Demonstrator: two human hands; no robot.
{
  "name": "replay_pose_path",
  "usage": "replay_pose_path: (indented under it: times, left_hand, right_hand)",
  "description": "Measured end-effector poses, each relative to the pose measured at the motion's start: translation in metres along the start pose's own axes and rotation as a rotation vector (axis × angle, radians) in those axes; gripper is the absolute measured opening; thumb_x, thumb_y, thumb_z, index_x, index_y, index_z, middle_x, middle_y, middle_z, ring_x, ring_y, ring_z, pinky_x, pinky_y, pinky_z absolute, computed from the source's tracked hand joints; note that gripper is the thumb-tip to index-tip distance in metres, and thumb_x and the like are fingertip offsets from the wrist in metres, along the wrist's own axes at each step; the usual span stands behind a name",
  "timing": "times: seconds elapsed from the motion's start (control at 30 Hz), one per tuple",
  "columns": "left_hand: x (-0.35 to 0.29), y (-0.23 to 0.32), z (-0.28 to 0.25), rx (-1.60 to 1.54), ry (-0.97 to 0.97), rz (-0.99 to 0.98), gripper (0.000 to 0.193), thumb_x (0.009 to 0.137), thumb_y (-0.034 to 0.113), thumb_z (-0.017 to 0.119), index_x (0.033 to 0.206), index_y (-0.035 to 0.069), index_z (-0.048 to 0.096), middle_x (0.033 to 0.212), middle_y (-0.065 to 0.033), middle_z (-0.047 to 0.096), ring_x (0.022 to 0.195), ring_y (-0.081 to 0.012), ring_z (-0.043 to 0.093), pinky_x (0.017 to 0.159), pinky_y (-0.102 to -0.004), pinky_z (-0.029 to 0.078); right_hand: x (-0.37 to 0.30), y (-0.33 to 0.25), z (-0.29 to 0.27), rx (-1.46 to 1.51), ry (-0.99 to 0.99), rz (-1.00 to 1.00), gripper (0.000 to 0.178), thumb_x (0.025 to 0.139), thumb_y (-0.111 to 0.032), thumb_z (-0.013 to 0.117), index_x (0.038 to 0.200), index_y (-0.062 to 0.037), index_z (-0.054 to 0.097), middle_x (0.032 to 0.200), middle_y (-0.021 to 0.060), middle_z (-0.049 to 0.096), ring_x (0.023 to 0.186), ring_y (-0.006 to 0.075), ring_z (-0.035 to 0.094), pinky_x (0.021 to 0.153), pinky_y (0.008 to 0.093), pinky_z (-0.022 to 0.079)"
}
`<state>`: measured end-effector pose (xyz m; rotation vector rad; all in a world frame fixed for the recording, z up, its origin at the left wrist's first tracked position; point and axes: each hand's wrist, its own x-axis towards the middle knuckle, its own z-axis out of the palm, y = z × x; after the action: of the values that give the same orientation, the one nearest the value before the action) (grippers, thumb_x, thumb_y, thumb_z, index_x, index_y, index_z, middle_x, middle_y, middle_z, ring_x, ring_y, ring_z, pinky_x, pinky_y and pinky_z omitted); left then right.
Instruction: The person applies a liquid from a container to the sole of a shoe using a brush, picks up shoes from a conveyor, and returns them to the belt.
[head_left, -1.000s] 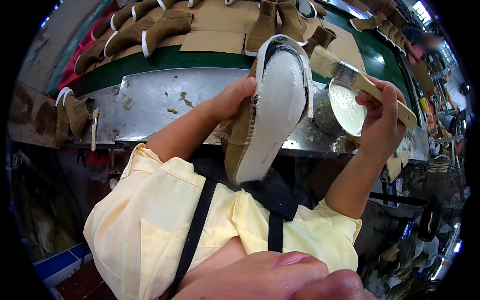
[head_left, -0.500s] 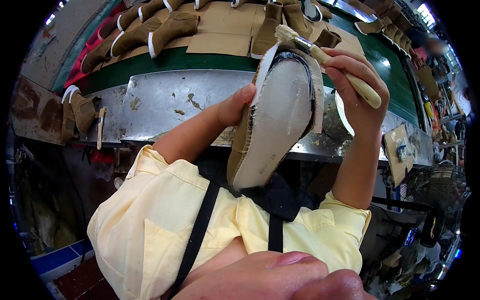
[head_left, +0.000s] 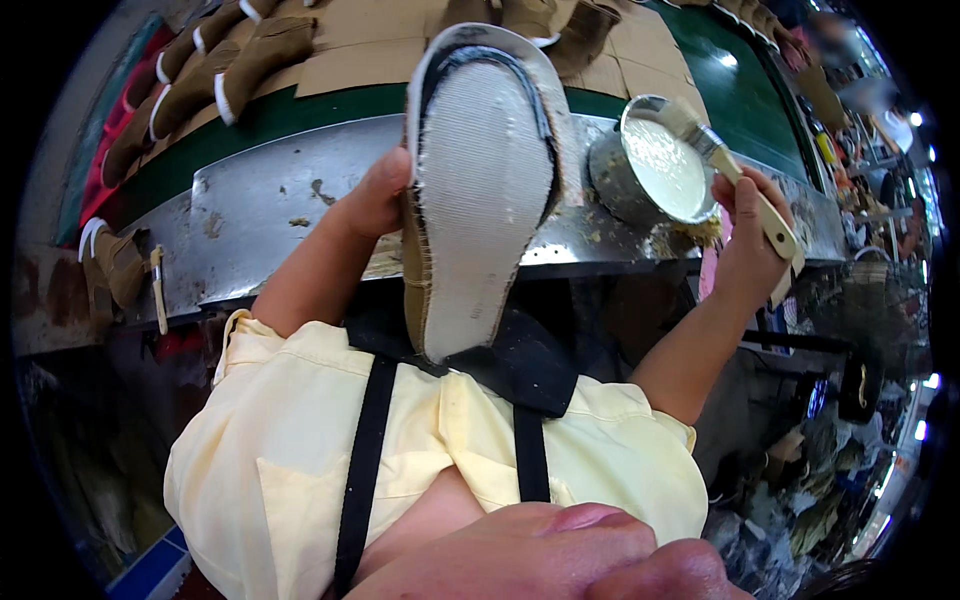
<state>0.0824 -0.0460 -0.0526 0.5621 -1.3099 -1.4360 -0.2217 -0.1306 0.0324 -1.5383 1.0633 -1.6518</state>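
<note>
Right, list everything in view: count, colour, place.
Bench: one, grey, middle.
Pot: one, grey, white liquid inside, bench right.
Held boot: one, brown, pale underside, centre.
Held brush: one, pale, over pot.
Loose brush: one, pale, bench left.
Left boots: two, brown, beside loose brush.
Cardboard: several, tan, on green table.
Far boots: several, brown, on cardboard.
Other people: at least two, upper right.
Clutter: uncounted, mixed, lower right.
Shirt: one, yellow, below.
Left fingers: bare, at held boot.
Right fingers: bare, around held brush.

metal bench (head_left: 255, 180), green tabletop (head_left: 745, 115), bright lights (head_left: 916, 119)
</note>
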Motion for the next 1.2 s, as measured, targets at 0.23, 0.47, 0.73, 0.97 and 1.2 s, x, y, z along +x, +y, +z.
replay_pose_path:
  times: [0.23, 0.47, 0.73, 0.97, 1.2]
  left_hand:
    - [-0.006, -0.006, 0.006, 0.045, 0.124, 0.072, 0.085, 0.076, 0.067, 0.044, 0.128, 0.001, 0.034, 0.121, -0.013, 0.046, 0.109, -0.0202, 0.048, 0.088, -0.0335, 0.042]
    - [-0.006, -0.011, 0.001, 0.017, 0.089, 0.066, 0.084, 0.077, 0.065, 0.045, 0.129, 0.001, 0.032, 0.121, -0.011, 0.045, 0.109, -0.017, 0.046, 0.087, -0.032, 0.041]
    - [-0.003, -0.002, 0.015, 0.008, 0.11, 0.041, 0.081, 0.079, 0.066, 0.038, 0.127, 0.001, 0.036, 0.12, -0.0118, 0.047, 0.107, -0.0187, 0.047, 0.087, -0.0333, 0.041]
    - [0.001, 0.002, 0.013, 0.024, 0.136, -0.075, 0.091, 0.075, 0.075, 0.03, 0.131, 0.002, 0.032, 0.126, -0.0156, 0.043, 0.111, -0.0253, 0.047, 0.091, -0.0384, 0.04]
    - [0.007, 0.0, 0.017, -0.119, 0.13, -0.034, 0.085, 0.074, 0.068, 0.046, 0.13, 0.005, 0.033, 0.119, -0.0119, 0.048, 0.106, -0.0192, 0.049, 0.088, -0.0339, 0.042]
  right_hand:
    - [-0.003, 0.05, -0.013, -0.189, -0.003, 0.124, 0.022, 0.079, -0.015, 0.065, 0.088, 0.0048, 0.063, 0.075, 0.0085, 0.063, 0.065, 0.013, 0.062, 0.055, 0.0199, 0.046]
    - [-0.001, 0.059, -0.017, -0.225, -0.082, 0.237, 0.024, 0.079, -0.019, 0.065, 0.088, 0.0033, 0.064, 0.074, 0.0064, 0.063, 0.061, 0.0101, 0.06, 0.05, 0.0186, 0.04]
    - [0.006, 0.071, -0.022, -0.175, -0.064, 0.329, 0.021, 0.079, -0.019, 0.063, 0.087, -0.0004, 0.065, 0.069, 0.0034, 0.062, 0.057, 0.0065, 0.056, 0.048, 0.0175, 0.035]
    - [0.001, 0.061, -0.024, 0.031, 0.059, 0.249, 0.022, 0.081, -0.017, 0.058, 0.09, 0.0026, 0.06, 0.078, 0.0075, 0.061, 0.062, 0.0111, 0.058, 0.054, 0.0198, 0.041]
    - [-0.022, 0.018, 0.019, 0.621, -0.021, 0.065, 0.02, 0.084, -0.014, 0.055, 0.095, 0.0032, 0.058, 0.086, 0.0142, 0.062, 0.071, 0.0175, 0.063, 0.063, 0.0266, 0.054]
